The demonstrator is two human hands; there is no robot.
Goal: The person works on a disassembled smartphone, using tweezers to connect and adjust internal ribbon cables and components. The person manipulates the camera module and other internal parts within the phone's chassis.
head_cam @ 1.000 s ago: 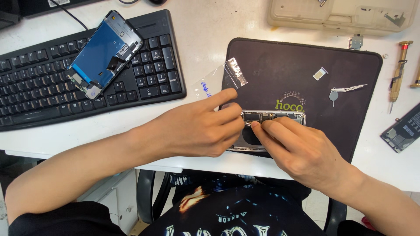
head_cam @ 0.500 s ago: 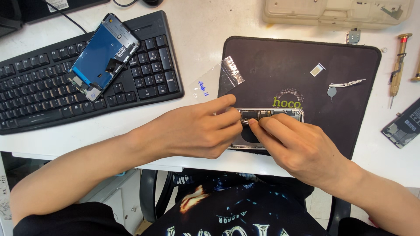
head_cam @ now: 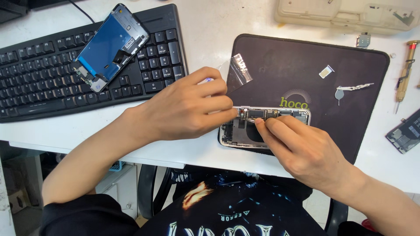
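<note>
Far left, a black keyboard (head_cam: 65,74) carries a detached phone screen (head_cam: 109,46) — far right, a screwdriver (head_cam: 404,70) lies on the table (head_cam: 210,30).

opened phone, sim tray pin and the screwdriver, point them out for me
opened phone (head_cam: 245,131), head view, on the bare inside near its left end
sim tray pin (head_cam: 354,88), head view, on its thin shaft
screwdriver (head_cam: 406,72), head view, on its handle
</note>
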